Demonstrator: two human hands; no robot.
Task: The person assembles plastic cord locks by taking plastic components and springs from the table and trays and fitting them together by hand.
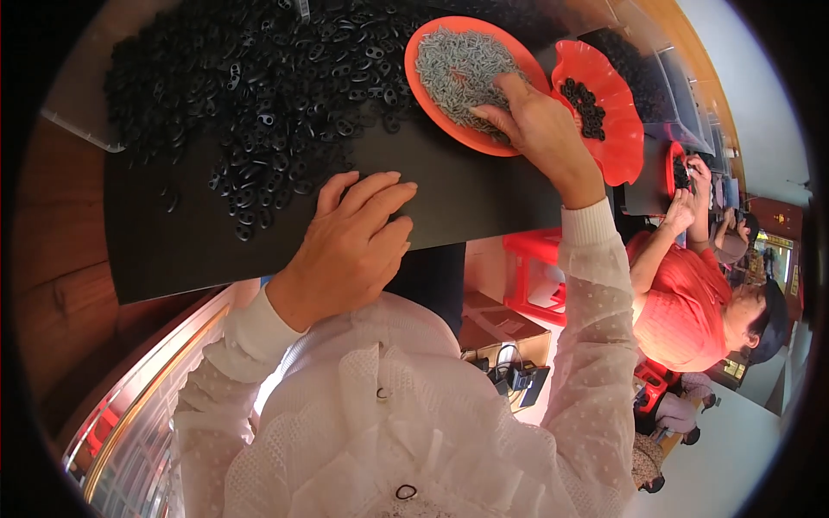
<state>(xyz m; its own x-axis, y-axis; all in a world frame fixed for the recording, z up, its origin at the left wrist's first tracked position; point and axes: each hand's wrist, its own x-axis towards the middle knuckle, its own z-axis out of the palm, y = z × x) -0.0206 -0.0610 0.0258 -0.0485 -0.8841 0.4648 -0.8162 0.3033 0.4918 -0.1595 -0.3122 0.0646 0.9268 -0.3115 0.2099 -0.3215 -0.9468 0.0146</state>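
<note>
My right hand (544, 129) reaches into an orange plate (420, 91) heaped with small grey metal screws or pins (462, 69). Its thumb and forefinger are apart among the pieces, and nothing shows gripped between them; the other fingers are hidden. My left hand (354, 237) is palm down over the near edge of the dark table (164, 246), fingers loosely bent and apart. Nothing shows in it, though its palm is hidden. Beyond it spreads a large pile of small black oval parts with holes (285, 112).
A red wavy-rimmed dish (623, 142) holding black rings (583, 99) stands right of the plate. Clear plastic bins (678, 95) line the far right. A person in red (691, 302) works at the right, near a red stool (531, 250) and a cardboard box (501, 328).
</note>
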